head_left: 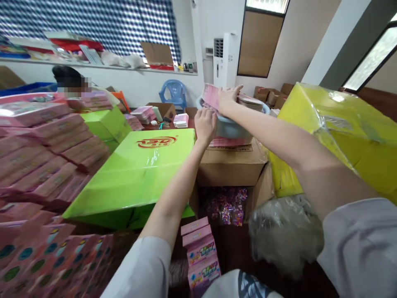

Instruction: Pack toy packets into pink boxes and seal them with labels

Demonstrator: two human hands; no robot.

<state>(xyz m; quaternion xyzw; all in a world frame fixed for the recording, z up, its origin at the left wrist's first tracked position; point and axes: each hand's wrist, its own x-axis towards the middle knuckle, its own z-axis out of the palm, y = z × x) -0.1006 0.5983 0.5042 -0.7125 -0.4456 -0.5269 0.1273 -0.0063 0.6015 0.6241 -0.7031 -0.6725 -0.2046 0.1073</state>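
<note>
My right hand (228,100) reaches out over a light blue basin (231,127) and lies against a stack of pink printed booklets (210,94) tilted up at its near left side. One finger points outward; the others are partly hidden. Lower and to the left, my left hand (205,125) has its fingers curled at the bottom edge of the same booklets. More paper stacks (250,102) sit in the basin, right of my hand. The basin rests above pink sheets on a cardboard carton (232,160).
Below the carton's flap, small bags of purple beads (228,209) show. Green boxes (145,165) stand left, a large yellow box (344,132) right. Near me are pink boxes (201,260) and crumpled clear plastic (285,231). A person (70,80) sits behind stacked pink packages (40,153).
</note>
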